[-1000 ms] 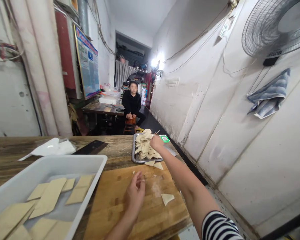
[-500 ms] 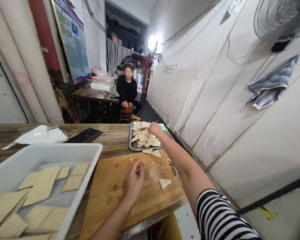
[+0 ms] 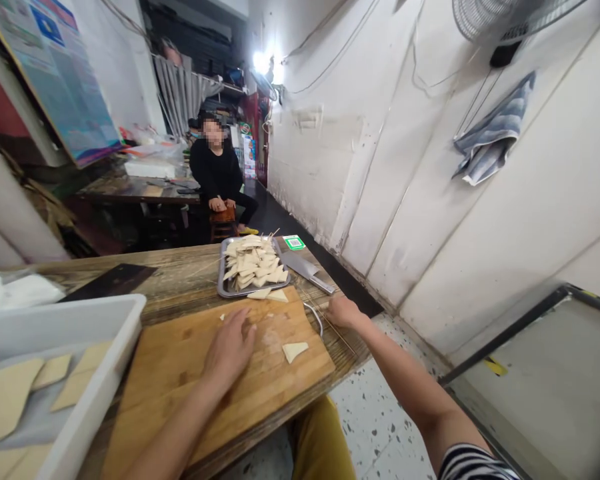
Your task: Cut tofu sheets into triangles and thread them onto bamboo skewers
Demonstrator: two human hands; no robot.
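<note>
- Narrow white-walled room, wooden bench [image 3: 180,283]
- White tub [image 3: 80,310] holding uncut pale sheets [image 3: 5,400]
- Steel tray [image 3: 221,287] heaped with pale triangles [image 3: 253,263]
- Wooden cutting board [image 3: 150,400] bearing one loose triangle [image 3: 295,351]
- Left hand [image 3: 229,347] flat, fingers spread on the board
- Right hand [image 3: 343,311] curled beside thin skewers [image 3: 343,330], grip unclear

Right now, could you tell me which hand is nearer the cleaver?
Right hand, just in front of the cleaver; left hand is farther, on the cutting board.

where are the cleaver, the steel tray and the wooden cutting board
cleaver [image 3: 300,268], head view, on the steel blade
steel tray [image 3: 235,295], head view, on the front rim
wooden cutting board [image 3: 155,380], head view, on bare wood
</note>
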